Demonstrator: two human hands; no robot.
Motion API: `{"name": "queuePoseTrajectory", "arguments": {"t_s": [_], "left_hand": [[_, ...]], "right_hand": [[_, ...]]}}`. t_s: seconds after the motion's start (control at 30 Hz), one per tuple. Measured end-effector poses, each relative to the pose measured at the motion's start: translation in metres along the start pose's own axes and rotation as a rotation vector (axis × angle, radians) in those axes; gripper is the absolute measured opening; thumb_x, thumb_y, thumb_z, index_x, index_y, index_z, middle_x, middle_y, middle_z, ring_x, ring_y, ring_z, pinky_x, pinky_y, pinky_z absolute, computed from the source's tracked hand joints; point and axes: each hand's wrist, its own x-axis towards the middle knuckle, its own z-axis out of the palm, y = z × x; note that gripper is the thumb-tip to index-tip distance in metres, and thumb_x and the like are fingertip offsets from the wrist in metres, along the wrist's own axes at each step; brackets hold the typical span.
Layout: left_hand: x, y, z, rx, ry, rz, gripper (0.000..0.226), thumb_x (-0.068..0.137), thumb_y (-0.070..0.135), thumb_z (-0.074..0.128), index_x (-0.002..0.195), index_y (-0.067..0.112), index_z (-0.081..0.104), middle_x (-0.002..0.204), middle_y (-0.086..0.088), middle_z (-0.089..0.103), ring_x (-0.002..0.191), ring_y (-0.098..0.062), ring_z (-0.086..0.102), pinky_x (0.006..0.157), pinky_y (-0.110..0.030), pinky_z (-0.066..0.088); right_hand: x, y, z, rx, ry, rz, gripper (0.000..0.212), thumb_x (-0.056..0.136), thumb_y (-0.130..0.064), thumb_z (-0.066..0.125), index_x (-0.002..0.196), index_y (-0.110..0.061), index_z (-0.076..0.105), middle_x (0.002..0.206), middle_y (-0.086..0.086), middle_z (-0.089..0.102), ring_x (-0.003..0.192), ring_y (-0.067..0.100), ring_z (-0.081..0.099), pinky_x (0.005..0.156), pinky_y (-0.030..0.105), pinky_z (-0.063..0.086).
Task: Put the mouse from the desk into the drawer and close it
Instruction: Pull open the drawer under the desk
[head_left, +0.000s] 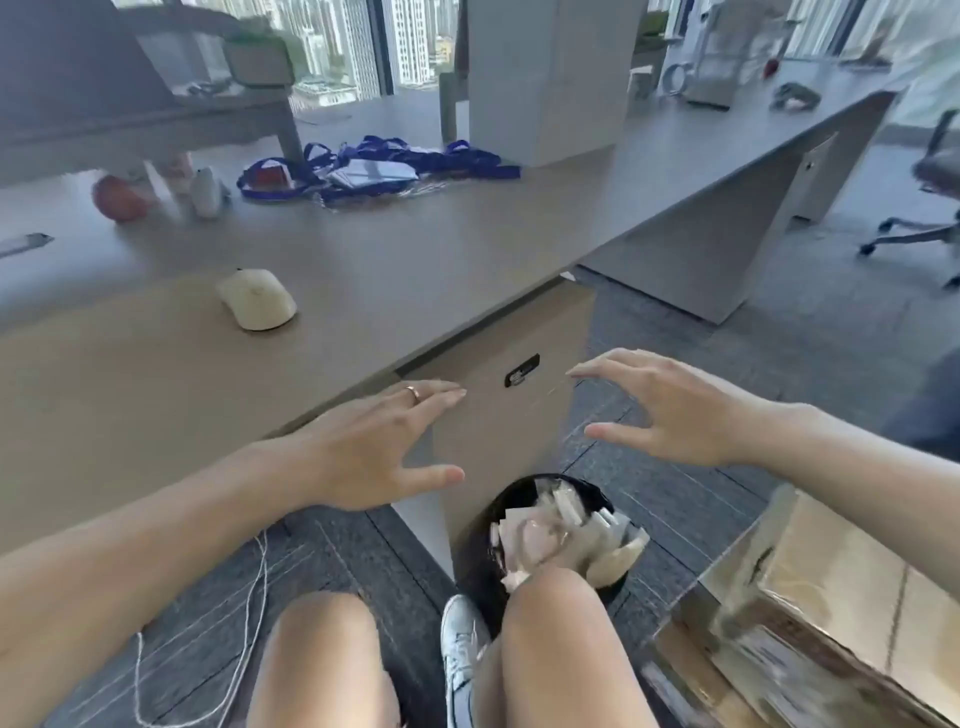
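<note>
A cream-white mouse (257, 299) lies on the brown desk (389, 270), left of centre. Under the desk's front edge sits a beige drawer unit (498, 410) with a black lock plate (521, 370); its front looks shut. My left hand (371, 447), with a ring on one finger, hovers with its fingers spread in front of the unit's left side and holds nothing. My right hand (670, 410) hovers to the right of the unit, fingers spread and curved, also holding nothing. Both hands are well below and to the right of the mouse.
A black waste bin (480, 551) full of paper stands just in front of the drawer unit, by my knees. Blue lanyards (379, 166), a red apple (119, 197) and a small white bottle (205, 192) lie further back on the desk. A shiny box (810, 613) is at the lower right.
</note>
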Motion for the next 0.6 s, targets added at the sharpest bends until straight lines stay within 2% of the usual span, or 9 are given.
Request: {"name": "queuePoseTrajectory", "arguments": {"t_s": [0.2,0.27,0.33,0.43,0.5,0.6], "left_hand": [[0.041,-0.02,0.04,0.068,-0.05,0.002,0.097,0.09,0.076,0.033,0.161,0.021,-0.002,0.169,0.009,-0.008,0.15,-0.001,-0.014,0.124,-0.031,0.004],[0.047,-0.023,0.047,0.095,-0.031,-0.003,0.096,0.092,0.074,0.033,0.16,0.021,-0.01,0.167,0.009,-0.019,0.148,-0.001,-0.022,0.122,-0.027,-0.006],[0.051,-0.025,0.05,0.092,0.029,-0.008,0.098,0.092,0.073,0.035,0.159,0.021,-0.015,0.165,0.008,-0.026,0.148,-0.002,-0.023,0.119,-0.023,-0.008],[0.053,-0.027,0.051,0.077,0.057,-0.055,0.099,0.092,0.074,0.033,0.156,0.021,-0.022,0.163,0.006,-0.03,0.148,-0.002,-0.026,0.12,-0.026,-0.009],[0.053,-0.027,0.05,0.079,0.042,-0.085,0.098,0.092,0.074,0.03,0.155,0.02,-0.024,0.163,0.006,-0.031,0.146,-0.003,-0.029,0.119,-0.026,-0.013],[0.056,-0.025,0.049,0.039,0.057,-0.105,0.095,0.094,0.071,0.031,0.157,0.02,-0.019,0.165,0.007,-0.027,0.147,-0.002,-0.026,0.119,-0.024,-0.012]], "right_hand": [[0.04,0.02,0.049,-0.079,-0.097,-0.062,0.069,0.089,-0.068,0.041,0.148,-0.032,0.036,0.144,-0.01,0.047,0.13,0.011,0.044,0.107,0.034,0.042],[0.055,0.029,0.064,-0.127,-0.097,-0.127,0.066,0.092,-0.062,0.043,0.149,-0.029,0.037,0.149,-0.009,0.045,0.135,0.012,0.041,0.111,0.031,0.037],[0.07,0.036,0.077,-0.15,-0.092,-0.169,0.064,0.094,-0.059,0.042,0.149,-0.027,0.04,0.149,-0.007,0.046,0.136,0.015,0.041,0.112,0.032,0.035],[0.091,0.043,0.09,-0.129,-0.085,-0.134,0.061,0.096,-0.059,0.038,0.146,-0.026,0.045,0.145,-0.005,0.051,0.134,0.017,0.045,0.109,0.036,0.04],[0.102,0.046,0.096,-0.075,-0.069,-0.05,0.054,0.097,-0.057,0.038,0.137,-0.024,0.053,0.134,-0.005,0.06,0.123,0.018,0.055,0.099,0.04,0.049],[0.118,0.048,0.106,0.233,0.021,0.189,0.04,0.096,-0.051,0.047,0.102,-0.018,0.069,0.097,0.0,0.074,0.086,0.022,0.069,0.077,0.041,0.056]]}}
